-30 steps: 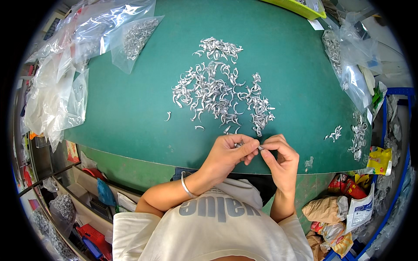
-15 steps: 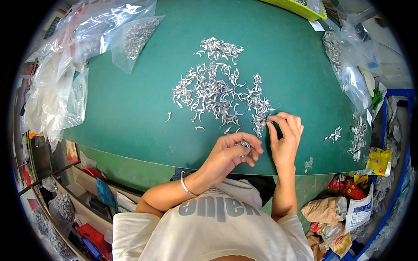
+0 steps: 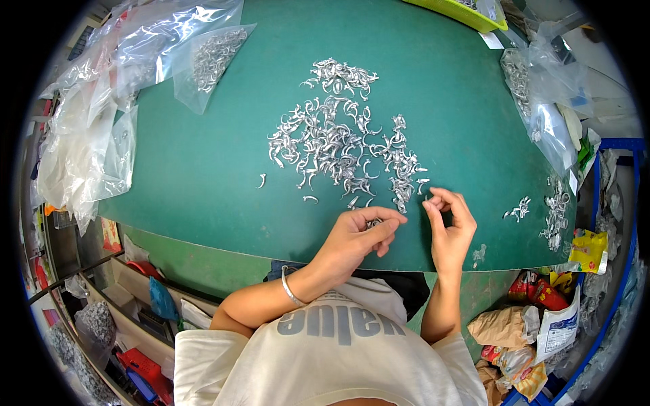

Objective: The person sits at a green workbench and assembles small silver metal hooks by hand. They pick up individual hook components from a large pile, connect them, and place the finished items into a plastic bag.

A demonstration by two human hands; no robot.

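Small curved silver metal pieces, like open rings, lie in a loose pile on the green table. A smaller heap sits behind it, and a narrow cluster runs along its right side. My left hand is curled at the near edge of the pile, with several silver pieces partly hidden in its fingers. Right of the cluster, my right hand has thumb and forefinger brought together in a pinch; what is between them is too small to make out. One loose piece lies just beyond its fingertips.
Clear plastic bags cover the table's left side; one bag holds silver pieces. More bagged pieces lie at the right. Two small groups of pieces sit near the right edge. A yellow-green tray stands at the back.
My right hand has drawn back slightly toward me and right, away from the cluster. A piece now lies apart by its fingertips. The left hand's fingers have closed further over its pieces.
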